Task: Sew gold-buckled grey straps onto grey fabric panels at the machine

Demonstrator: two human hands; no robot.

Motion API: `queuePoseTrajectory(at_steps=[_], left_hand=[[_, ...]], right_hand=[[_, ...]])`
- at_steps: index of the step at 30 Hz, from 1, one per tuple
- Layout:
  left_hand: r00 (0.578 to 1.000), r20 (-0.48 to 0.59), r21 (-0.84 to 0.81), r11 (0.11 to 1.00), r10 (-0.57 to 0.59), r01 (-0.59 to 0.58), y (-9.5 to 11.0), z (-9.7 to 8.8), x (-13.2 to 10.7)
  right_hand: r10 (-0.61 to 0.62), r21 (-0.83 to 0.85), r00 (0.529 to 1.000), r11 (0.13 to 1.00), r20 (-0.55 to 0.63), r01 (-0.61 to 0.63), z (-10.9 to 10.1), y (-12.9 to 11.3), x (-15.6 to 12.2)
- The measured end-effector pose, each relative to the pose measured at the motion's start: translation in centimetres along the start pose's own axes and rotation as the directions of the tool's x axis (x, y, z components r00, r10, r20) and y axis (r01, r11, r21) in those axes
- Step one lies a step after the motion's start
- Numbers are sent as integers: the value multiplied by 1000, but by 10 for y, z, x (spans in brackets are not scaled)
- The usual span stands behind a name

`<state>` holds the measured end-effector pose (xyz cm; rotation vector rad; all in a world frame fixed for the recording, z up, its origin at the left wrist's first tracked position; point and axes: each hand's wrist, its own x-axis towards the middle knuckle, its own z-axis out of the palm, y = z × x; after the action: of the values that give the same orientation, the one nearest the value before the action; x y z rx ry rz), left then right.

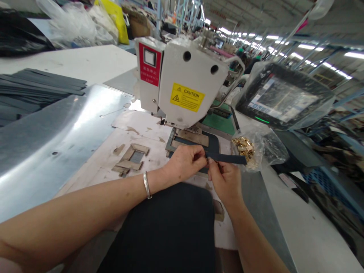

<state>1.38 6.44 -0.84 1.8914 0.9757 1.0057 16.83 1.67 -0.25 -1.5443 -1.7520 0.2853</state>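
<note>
A narrow dark strap runs sideways between my hands, in front of the sewing machine head. My left hand pinches its left end, fingertips together. Close beside it, my right hand grips the strap from below with thumb and fingers. Whether a small fitting sits between the fingertips is hidden. A large dark fabric panel lies below my hands and stretches toward me. More dark material lies under the machine, by the clamp frame.
A plastic bag of gold metal fittings lies right of my hands. A control screen stands behind it. Dark strips are stacked at the left. A flat cardboard frame lies left of the clamp. Plastic bags fill the back left.
</note>
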Motion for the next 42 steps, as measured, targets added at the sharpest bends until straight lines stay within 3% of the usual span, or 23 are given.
queuePoseTrajectory(at_steps=[11,20,22,25,28,31,34,36,38,42], left_hand=[[1000,2,-10,1000,-5,5,0,1,0],[1000,8,64,998,7,-8,-1,1,1],[998,-21,142,988,55,-52,-2,-1,2],[972,-89,278,943,215,-183,0,-7,5],[940,44,228,913,338,-339,3,-11,8],[946,185,115,950,266,-289,3,-12,9],[992,62,77,990,111,-115,-1,-13,12],[998,-20,27,998,54,-53,-5,-15,15],[998,-37,5,999,42,-42,-8,-16,17],[999,24,63,997,47,-48,-7,-18,19]], right_hand=[[159,201,985,965,64,-169,-2,-2,2],[182,253,980,947,79,-196,0,-2,3],[187,269,977,940,104,-208,-1,-2,4],[191,282,966,930,176,-236,-3,-2,5],[195,297,934,911,300,-285,-3,1,4],[208,433,874,803,439,-409,-2,4,3],[208,610,827,587,522,-532,-5,3,7],[222,670,816,478,534,-568,-8,1,11],[252,689,814,437,523,-578,-12,1,15],[300,682,809,434,506,-588,-15,7,18]])
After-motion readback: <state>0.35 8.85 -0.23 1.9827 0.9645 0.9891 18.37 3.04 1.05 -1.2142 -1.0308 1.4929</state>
